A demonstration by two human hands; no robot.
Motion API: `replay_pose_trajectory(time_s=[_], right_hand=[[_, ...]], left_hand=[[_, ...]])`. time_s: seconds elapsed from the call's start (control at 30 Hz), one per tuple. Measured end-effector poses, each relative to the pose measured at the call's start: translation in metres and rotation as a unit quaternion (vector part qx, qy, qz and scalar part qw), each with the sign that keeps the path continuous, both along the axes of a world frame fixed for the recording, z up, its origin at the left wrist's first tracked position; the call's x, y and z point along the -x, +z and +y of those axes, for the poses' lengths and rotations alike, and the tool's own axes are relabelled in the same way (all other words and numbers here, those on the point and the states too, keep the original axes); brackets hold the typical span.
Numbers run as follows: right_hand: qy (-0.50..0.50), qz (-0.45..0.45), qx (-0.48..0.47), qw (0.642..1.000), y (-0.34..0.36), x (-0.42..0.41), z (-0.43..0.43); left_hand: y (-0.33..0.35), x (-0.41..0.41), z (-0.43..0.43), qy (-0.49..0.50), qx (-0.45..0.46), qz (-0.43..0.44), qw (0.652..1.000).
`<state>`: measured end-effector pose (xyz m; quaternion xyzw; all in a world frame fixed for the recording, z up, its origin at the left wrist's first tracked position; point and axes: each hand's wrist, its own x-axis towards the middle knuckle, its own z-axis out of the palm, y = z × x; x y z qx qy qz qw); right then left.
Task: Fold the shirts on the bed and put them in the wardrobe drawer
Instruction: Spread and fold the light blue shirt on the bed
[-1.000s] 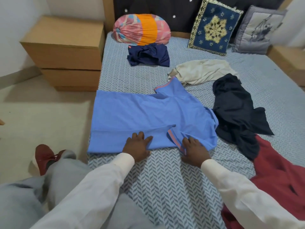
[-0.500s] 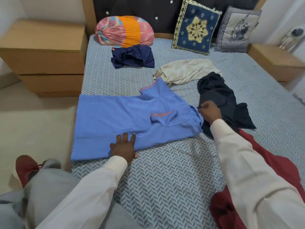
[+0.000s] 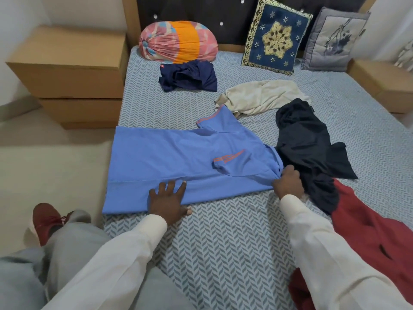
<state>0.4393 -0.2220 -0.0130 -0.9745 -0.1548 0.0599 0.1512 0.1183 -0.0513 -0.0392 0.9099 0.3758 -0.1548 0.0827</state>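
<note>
Blue shirt (image 3: 183, 157): flat on the bed (image 3: 223, 253), by its left edge. Long axis runs left to right; hem points left, collar right. Near sleeve folded in over the body.

Left hand (image 3: 166, 199): fingers straight and spread, pressing the near edge at mid-length.

Right hand (image 3: 288, 182): fingers curled, apparently pinching the near shoulder corner. It is the hand nearer the collar, so the next fold is probably led from that end, leftward along the axis.

Black shirt (image 3: 306, 148): crumpled, touching the collar end.

Cream shirt (image 3: 261, 97), navy shirt (image 3: 187, 74): beyond, unfolded.
</note>
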Motion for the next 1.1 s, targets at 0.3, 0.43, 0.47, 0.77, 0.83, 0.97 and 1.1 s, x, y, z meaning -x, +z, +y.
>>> replay_pose_trajectory(time_s=[0.3, 0.43, 0.47, 0.77, 0.83, 0.97, 1.1], right_hand=[[0.503, 0.083, -0.063, 0.858, -0.023, 0.093, 0.101], [0.422, 0.026, 0.041, 0.905, -0.03, 0.085, 0.13], [0.383, 0.009, 0.061, 0.922, -0.03, 0.081, 0.141], [0.361, 0.001, 0.094, 0.928, -0.025, 0.061, 0.258], [0.364, 0.014, 0.1, 0.926, -0.025, 0.049, 0.283], [0.36, 0.034, 0.148, 0.921, -0.029, 0.026, 0.308], [0.317, 0.062, 0.079, 0.943, -0.03, 0.01, 0.309]], left_hand=[[-0.029, 0.069, 0.032, -0.001, -0.054, -0.105, 0.993], [-0.028, 0.077, 0.057, -0.009, -0.129, -0.166, 0.978], [-0.028, 0.079, 0.067, -0.005, -0.147, -0.167, 0.975], [-0.015, 0.039, 0.193, 0.017, -0.1, -0.107, 0.989], [-0.011, 0.026, 0.227, 0.022, -0.071, -0.082, 0.994], [0.005, 0.005, 0.283, 0.049, -0.018, -0.049, 0.997], [0.019, 0.004, 0.315, 0.082, -0.023, -0.034, 0.996]])
